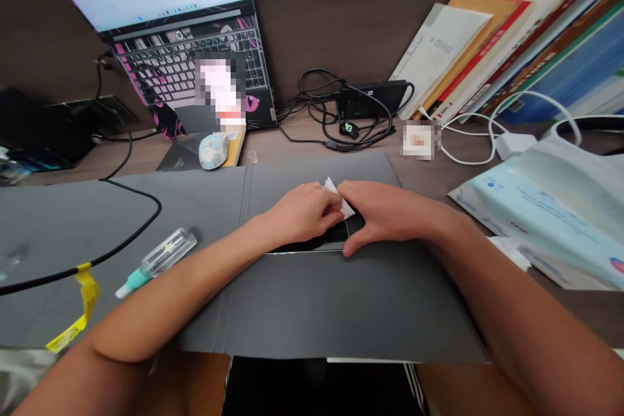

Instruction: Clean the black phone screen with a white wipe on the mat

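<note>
A dark flat device with a glossy face point(336, 236), perhaps a phone or small tablet, lies on the grey desk mat point(351, 305). My left hand point(309, 211) is closed around a crumpled white tissue point(346, 208) over the device. My right hand point(377, 211) grips the device's right end, thumb at the near edge and fingers at the far side. Much of the device is hidden under both hands. A clear spray bottle with a teal top point(168, 252) lies on its side beyond my left forearm.
An open laptop point(195, 71) stands at the back left, with a patterned mouse point(213, 150) before it. Black cables and a power adapter point(370, 101) lie mid-back. Leaning books point(487, 58) and a pale blue tissue pack point(541, 201) occupy the right. A black cable with yellow tape point(88, 292) crosses the left.
</note>
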{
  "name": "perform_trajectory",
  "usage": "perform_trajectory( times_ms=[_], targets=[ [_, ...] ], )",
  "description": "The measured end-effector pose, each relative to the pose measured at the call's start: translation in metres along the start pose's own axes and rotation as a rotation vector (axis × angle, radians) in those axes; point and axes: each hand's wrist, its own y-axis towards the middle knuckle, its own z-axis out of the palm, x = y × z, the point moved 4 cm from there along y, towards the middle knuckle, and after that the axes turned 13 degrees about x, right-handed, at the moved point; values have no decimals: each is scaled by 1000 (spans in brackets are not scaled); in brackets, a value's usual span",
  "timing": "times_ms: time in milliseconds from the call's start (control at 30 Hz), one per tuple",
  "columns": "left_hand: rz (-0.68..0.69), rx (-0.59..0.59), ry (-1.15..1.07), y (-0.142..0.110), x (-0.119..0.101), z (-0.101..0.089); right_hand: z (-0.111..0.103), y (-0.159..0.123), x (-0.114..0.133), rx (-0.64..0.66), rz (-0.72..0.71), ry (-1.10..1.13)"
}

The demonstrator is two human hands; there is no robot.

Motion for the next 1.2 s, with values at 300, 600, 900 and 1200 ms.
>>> perform_trajectory(
  times_ms=[300,600,900,1200],
  targets=[
    [39,-1,56,0,-4,1,0,0,1,-24,-12,6],
    [79,32,144,-1,-15,3,-3,-1,3,-37,-22,60],
    [21,9,178,0,-6,1,0,0,-2,-34,1,46],
    [-21,44,170,-5,-16,6,1,0,-2,-10,13,53]
  ],
)
